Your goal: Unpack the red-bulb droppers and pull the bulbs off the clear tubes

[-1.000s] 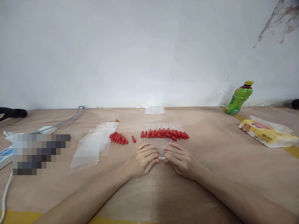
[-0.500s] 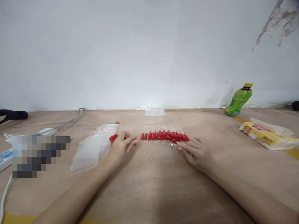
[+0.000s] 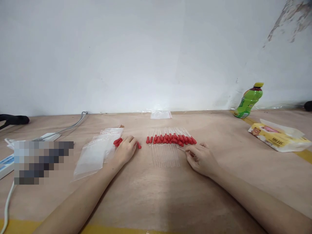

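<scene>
Droppers with red rubber bulbs (image 3: 170,139) lie in a row at the middle of the table, their clear thin tubes pointing away from me. Nearer to me, several bare clear tubes (image 3: 165,157) lie side by side. My left hand (image 3: 126,149) is curled palm down over loose red bulbs (image 3: 118,141), with one red bulb (image 3: 139,145) showing at its fingertips. The undersides of those fingers are hidden. At the right end of the row, my right hand (image 3: 202,159) pinches a clear tube (image 3: 180,148) between thumb and fingers, its tip pointing left.
Clear plastic bags (image 3: 94,152) lie left of my left hand. Another small bag (image 3: 161,114) lies by the wall. A green bottle (image 3: 250,100) and a yellow tissue pack (image 3: 278,136) stand at the right. A power strip (image 3: 7,162) with cables is at the left.
My left hand has turned palm down and curled over the loose bulbs; a red bulb now shows at its fingertips. My right hand still holds the tube, its fingers more bent.
</scene>
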A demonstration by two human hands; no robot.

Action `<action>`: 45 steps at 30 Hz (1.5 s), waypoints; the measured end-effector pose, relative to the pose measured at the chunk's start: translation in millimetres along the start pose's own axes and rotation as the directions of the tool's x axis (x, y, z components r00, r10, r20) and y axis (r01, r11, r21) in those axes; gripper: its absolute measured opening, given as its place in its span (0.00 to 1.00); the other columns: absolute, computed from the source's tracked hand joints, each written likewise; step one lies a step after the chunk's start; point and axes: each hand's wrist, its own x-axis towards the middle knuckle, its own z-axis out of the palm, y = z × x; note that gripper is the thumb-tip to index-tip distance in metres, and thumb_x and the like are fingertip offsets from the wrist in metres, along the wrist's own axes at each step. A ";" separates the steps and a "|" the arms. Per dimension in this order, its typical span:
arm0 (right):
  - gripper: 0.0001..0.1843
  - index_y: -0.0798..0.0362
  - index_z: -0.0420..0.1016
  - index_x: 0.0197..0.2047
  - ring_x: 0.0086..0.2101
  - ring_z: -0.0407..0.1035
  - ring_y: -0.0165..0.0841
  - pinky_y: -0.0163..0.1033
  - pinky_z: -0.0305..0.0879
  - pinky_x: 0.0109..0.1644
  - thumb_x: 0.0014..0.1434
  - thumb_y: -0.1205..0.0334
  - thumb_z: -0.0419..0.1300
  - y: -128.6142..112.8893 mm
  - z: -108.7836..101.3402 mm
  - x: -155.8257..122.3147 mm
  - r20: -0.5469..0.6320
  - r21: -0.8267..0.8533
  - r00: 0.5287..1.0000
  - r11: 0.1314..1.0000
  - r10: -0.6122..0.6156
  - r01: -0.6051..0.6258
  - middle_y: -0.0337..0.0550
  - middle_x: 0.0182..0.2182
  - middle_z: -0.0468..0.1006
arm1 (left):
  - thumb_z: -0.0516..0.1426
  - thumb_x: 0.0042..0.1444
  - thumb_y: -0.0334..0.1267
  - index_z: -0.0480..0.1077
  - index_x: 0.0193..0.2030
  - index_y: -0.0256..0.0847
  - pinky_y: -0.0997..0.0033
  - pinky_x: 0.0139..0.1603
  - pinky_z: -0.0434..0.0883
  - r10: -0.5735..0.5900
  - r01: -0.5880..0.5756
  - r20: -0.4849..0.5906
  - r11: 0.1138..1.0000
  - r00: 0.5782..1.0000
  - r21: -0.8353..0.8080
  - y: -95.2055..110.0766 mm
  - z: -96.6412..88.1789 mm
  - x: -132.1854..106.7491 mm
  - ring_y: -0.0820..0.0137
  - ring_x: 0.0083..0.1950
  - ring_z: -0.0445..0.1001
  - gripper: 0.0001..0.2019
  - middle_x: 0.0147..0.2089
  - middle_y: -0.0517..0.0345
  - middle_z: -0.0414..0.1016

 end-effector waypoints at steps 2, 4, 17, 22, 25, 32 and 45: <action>0.06 0.53 0.69 0.30 0.26 0.66 0.29 0.38 0.52 0.38 0.52 0.69 0.51 -2.9 2.2 0.6 0.001 -0.016 1.000 1.000 -0.006 0.006 0.38 0.23 0.74 | 0.46 0.56 0.30 0.67 0.29 0.38 0.66 0.39 0.67 0.016 -0.016 0.016 1.000 1.000 -0.013 0.0 1.1 -0.9 0.66 0.37 0.67 0.11 0.33 0.52 0.67; 0.08 0.53 0.70 0.31 0.28 0.67 0.30 0.38 0.52 0.39 0.53 0.69 0.50 -5.5 4.1 1.4 0.004 -0.032 1.000 0.999 -0.018 0.018 0.39 0.25 0.75 | 0.47 0.55 0.30 0.68 0.31 0.37 0.65 0.39 0.67 0.023 -0.022 0.031 0.999 0.999 -0.032 2.0 -1.0 -2.3 0.66 0.37 0.67 0.10 0.34 0.51 0.68; 0.15 0.52 0.72 0.41 0.37 0.66 0.36 0.44 0.53 0.46 0.55 0.54 0.54 -19.6 -1.6 4.0 0.166 -0.019 0.984 0.997 -0.069 0.074 0.44 0.35 0.77 | 0.50 0.56 0.46 0.66 0.48 0.44 0.58 0.47 0.62 0.088 -0.087 0.032 0.996 0.996 -0.026 14.8 -9.4 0.8 0.60 0.47 0.65 0.16 0.46 0.52 0.69; 0.18 0.51 0.71 0.45 0.39 0.67 0.37 0.46 0.54 0.48 0.54 0.52 0.55 -19.8 -2.1 4.8 0.167 0.014 0.979 0.993 -0.116 0.115 0.45 0.38 0.76 | 0.49 0.57 0.41 0.69 0.39 0.41 0.59 0.47 0.62 0.059 -0.058 0.058 0.998 0.997 -0.026 9.3 -4.8 2.7 0.62 0.46 0.66 0.10 0.44 0.53 0.71; 0.21 0.51 0.70 0.47 0.40 0.66 0.37 0.46 0.54 0.48 0.53 0.49 0.56 -18.9 -1.8 5.1 0.176 0.017 0.977 0.992 -0.123 0.122 0.45 0.38 0.76 | 0.50 0.55 0.38 0.69 0.38 0.40 0.59 0.48 0.61 0.029 -0.027 0.052 0.999 0.998 -0.034 3.6 -5.5 -0.1 0.62 0.46 0.65 0.09 0.43 0.53 0.71; 0.23 0.49 0.71 0.46 0.41 0.66 0.36 0.45 0.55 0.47 0.52 0.45 0.56 -17.1 -2.3 4.8 0.219 0.027 0.972 0.996 -0.091 0.087 0.45 0.41 0.74 | 0.51 0.54 0.49 0.69 0.41 0.42 0.59 0.49 0.61 -0.012 0.017 0.045 0.994 0.999 -0.106 1.2 -6.9 -2.9 0.62 0.46 0.66 0.15 0.43 0.53 0.71; 0.33 0.54 0.63 0.53 0.41 0.66 0.39 0.48 0.58 0.47 0.49 0.42 0.56 -15.6 -3.7 4.8 0.220 0.012 0.975 0.999 -0.038 0.036 0.50 0.44 0.72 | 0.48 0.56 0.44 0.68 0.30 0.38 0.53 0.47 0.58 -0.114 0.115 0.153 0.993 0.982 0.001 25.5 7.7 39.2 0.58 0.47 0.63 0.13 0.42 0.48 0.68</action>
